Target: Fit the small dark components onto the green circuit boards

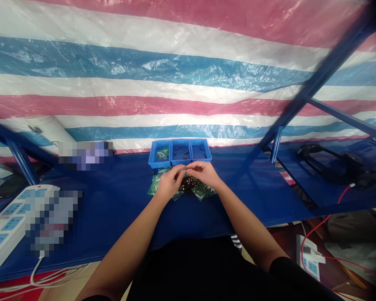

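Observation:
Fingertips almost touching, my left hand (170, 182) and my right hand (204, 173) meet above a pile on the blue table. Both are closed in a pinch; whatever lies between the fingertips is too small to make out. Beneath them spreads a heap of small dark and brassy metal parts (188, 184). Small clear bags with a green tint (203, 191) lie around the heap, and more bags (156, 184) show left of my left hand. Just behind stand three joined blue bins: the left bin (150, 159) holds green-tinted bags, the middle bin (181, 142) and right bin (201, 144) hold a few small parts.
A white power strip (47, 190) lies at the table's left, beside a blurred-out object with a white cable. Striped sheeting (188, 96) hangs behind the table. A blue metal frame (288, 108) slants up on the right, and a black object (332, 163) sits beyond it.

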`<action>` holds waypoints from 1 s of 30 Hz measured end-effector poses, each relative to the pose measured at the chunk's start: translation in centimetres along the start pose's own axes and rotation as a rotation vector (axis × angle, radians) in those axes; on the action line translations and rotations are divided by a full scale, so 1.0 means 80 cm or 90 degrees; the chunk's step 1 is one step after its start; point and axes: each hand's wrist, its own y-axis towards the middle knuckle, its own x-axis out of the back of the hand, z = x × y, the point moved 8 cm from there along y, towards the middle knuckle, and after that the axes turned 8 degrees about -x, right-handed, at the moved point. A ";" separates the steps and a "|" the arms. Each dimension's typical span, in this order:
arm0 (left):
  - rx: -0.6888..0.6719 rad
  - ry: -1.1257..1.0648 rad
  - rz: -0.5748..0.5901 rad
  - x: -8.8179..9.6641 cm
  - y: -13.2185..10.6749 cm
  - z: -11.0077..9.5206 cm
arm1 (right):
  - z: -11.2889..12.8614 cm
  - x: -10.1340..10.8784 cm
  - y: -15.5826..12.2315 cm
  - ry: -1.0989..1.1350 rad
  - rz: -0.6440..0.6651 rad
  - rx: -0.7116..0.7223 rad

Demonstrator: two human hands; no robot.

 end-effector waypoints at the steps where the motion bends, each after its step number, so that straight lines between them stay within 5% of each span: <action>1: -0.003 0.001 -0.005 0.000 0.000 0.000 | 0.000 0.000 0.000 0.002 -0.001 -0.002; 30: 0.029 -0.044 0.033 -0.008 -0.002 0.008 | -0.003 -0.004 0.002 0.020 0.011 0.001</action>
